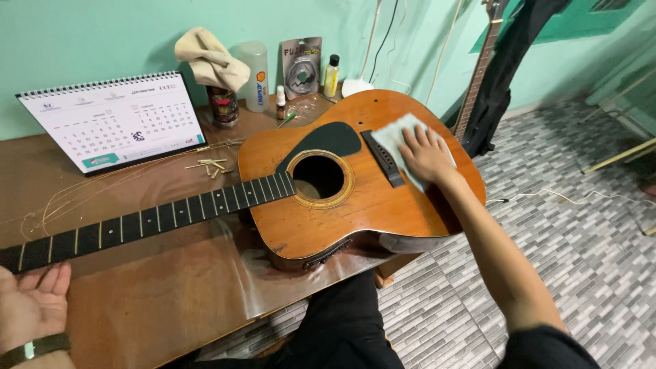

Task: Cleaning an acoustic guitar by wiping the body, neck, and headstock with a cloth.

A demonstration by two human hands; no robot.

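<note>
Right hand (425, 154) presses flat on cloth (396, 134) atop guitar (355, 205); left hand (31, 304) open.

1. A home guitar-repair corner: a stringless acoustic guitar (342, 191) lies on a worn wooden table (157, 287)
2. Loose strings (89, 191), bridge pins (212, 166), small bottles (331, 75) and a desk calendar (109, 119) against a green wall (102, 34)

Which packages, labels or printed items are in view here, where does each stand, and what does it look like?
Desk calendar: back left of the table, white spiral-bound tent with a teal corner.
Blister pack: against the wall, grey card with a round coil.
Frosted bottle: beside the cloth-topped can, orange-and-blue label.
Yellow bottle: right of the pack, black cap.
Small dropper bottle: before the pack, white with an orange label.
</note>
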